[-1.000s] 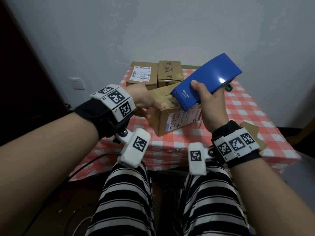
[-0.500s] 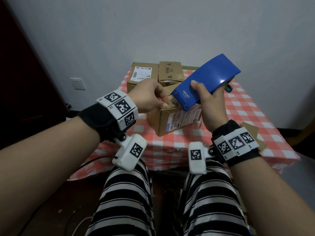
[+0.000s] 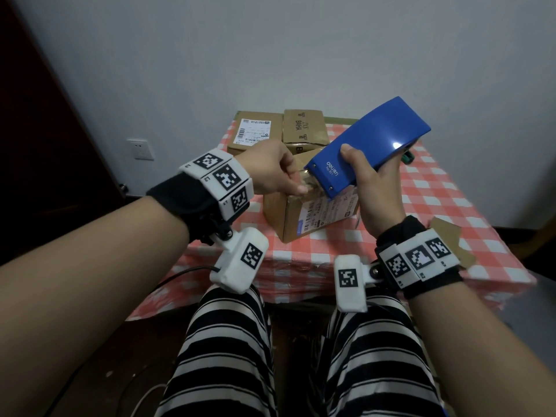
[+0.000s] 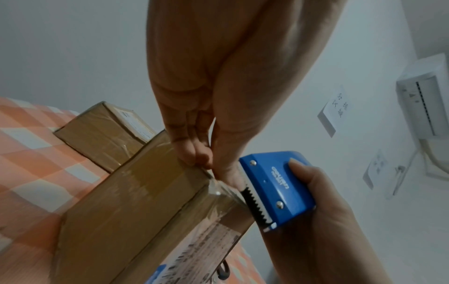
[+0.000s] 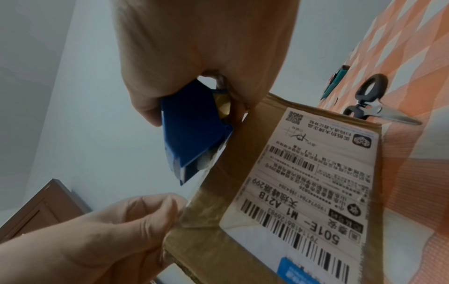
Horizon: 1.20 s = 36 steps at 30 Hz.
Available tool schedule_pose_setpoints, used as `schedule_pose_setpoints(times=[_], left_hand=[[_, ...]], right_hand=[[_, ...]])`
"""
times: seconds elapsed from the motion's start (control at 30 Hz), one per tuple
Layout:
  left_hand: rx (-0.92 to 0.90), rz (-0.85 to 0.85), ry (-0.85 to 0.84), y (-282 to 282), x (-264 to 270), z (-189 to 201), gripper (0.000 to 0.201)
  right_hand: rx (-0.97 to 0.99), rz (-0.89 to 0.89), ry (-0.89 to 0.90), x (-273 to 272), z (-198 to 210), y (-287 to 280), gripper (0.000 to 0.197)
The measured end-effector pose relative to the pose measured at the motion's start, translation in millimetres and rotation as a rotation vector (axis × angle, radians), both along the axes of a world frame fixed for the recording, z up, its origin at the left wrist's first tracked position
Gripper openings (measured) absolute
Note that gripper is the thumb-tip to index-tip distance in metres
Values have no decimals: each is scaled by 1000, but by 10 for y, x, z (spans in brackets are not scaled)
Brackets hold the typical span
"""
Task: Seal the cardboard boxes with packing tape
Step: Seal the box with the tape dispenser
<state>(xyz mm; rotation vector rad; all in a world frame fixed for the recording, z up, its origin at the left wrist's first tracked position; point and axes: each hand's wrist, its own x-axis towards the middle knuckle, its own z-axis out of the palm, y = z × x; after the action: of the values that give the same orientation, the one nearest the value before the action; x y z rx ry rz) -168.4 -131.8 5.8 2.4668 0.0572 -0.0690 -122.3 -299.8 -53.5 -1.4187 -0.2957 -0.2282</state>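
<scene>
Your right hand (image 3: 371, 188) is wrapped around the blue tape dispenser (image 3: 365, 147), thumb on its top face, tilted with the toothed cutter end down at the near top corner of the front cardboard box (image 3: 290, 216). In the left wrist view the serrated blade (image 4: 256, 206) sits right at that corner, with clear packing tape (image 4: 224, 194) running from it onto the box edge. Your left hand (image 3: 270, 171) has fingers curled, thumb and fingertips (image 4: 194, 155) pinching the tape end against the top edge of the box, just beside the dispenser nose. The box stands on the table (image 3: 451, 212), covered with a red-and-white checked cloth, shipping label (image 5: 313, 188) on the side facing you. Two more boxes (image 3: 255, 133) (image 3: 304, 127) sit side by side behind it, near the wall. Scissors (image 5: 371, 107) lie on the cloth beyond the front box in the right wrist view. A torn cardboard scrap (image 3: 451, 236) lies at the right near edge of the table. Your striped trousers (image 3: 228, 356) fill the bottom of the head view.
</scene>
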Motion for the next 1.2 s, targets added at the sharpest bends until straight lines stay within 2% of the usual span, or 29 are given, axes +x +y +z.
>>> schedule_pose_setpoints(times=[0.23,0.33,0.4,0.5,0.77,0.87,1.07,1.2], left_hand=[[63,55,24,-90,63,5,20],[91,47,36,-113,101,4,29],[118,40,46,-117,116,4,33],[145,33,53,-130,122,3,29],[158,24,73,-91,138,17,41],[143,25,92,-83,142,27,39],[156,28,87,-78,138,19,45],[142,30,92,-80,128,27,44]], right_hand=[[-11,-11,-19,3,-17,23,67],[5,-23,-32,-8,-36,30,71],[1,-39,-47,-14,-51,31,67],[1,-54,-65,-8,-59,33,61],[37,-36,-79,25,3,18,59],[49,-21,-82,29,26,15,64],[53,-14,-80,67,54,-19,45],[50,-9,-94,85,63,-41,48]])
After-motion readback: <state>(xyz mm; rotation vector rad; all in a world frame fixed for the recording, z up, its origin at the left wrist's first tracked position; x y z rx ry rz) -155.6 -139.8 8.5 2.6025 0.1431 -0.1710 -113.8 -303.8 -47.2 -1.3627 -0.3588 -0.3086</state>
